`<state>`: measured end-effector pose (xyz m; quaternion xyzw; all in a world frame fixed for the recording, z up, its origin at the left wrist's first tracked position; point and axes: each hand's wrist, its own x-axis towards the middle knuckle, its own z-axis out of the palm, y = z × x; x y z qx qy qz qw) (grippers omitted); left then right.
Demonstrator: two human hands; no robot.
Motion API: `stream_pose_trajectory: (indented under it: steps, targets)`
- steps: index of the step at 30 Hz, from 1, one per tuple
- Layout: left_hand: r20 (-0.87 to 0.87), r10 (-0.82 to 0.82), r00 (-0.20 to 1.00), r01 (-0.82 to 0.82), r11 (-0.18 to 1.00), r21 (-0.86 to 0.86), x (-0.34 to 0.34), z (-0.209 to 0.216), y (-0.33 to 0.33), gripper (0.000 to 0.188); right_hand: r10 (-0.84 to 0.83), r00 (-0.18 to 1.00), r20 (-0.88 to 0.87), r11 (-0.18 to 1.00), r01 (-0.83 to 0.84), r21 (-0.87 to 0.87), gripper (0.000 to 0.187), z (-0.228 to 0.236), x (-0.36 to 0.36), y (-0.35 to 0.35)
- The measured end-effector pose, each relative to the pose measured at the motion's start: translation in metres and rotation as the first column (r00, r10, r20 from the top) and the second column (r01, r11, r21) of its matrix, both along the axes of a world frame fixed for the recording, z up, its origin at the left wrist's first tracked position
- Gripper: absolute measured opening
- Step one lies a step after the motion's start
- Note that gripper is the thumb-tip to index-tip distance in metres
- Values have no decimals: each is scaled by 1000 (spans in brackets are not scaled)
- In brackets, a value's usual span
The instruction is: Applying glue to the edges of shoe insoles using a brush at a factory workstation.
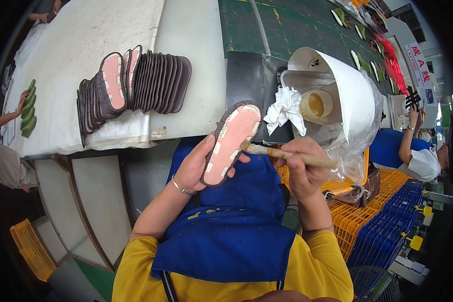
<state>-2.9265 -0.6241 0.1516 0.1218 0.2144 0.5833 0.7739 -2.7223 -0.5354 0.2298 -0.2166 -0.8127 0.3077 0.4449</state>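
My left hand [196, 163] grips a shoe insole [232, 140] by its near edge, tilted above my blue apron. The insole has a dark rim, a pink middle and cream tabs around the border. Between the fingers of my right hand [306, 166] is a brush [314, 160] with a wooden handle. Its bristle end meets the right edge of the insole. Beyond and to the right, a round tub [317, 104] of amber liquid sits inside a curved white shield, with crumpled white tissue [285, 109] beside it.
A row of dark insoles [161, 83] stands on the white-covered table [105, 30] at left. The white shield [355, 95] curves around the tub. Yellow crates [350, 221] and blue crates [382, 236] stack at right. Co-workers [412, 156] are on both sides; one's hand touches green shoe parts [29, 109].
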Motion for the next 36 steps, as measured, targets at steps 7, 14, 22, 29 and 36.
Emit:
stream_pose_trajectory:
  steps: [7,14,22,29,36]
  targets:
    - [56,-14,998,14,1000,-6,-2,-3,2,54,-168,985,-41,985,167,-29,25,-7,3,10]
    - [82,1,997,1,1000,-25,-3,-3,2,54,-64,984,-164,869,-26,-494,19,-6,-9,-10]
    - [51,26,998,-26,1000,-12,-4,6,4,54,-197,977,76,980,198,3,12,-2,-10,1]
    - [36,26,999,-25,999,-20,-5,-1,1,54,-62,975,211,909,-33,416,26,2,-18,-6]
    - [32,80,996,-78,995,-55,-1,5,2,55,13,995,-96,927,-47,-371,14,-14,-17,-18]
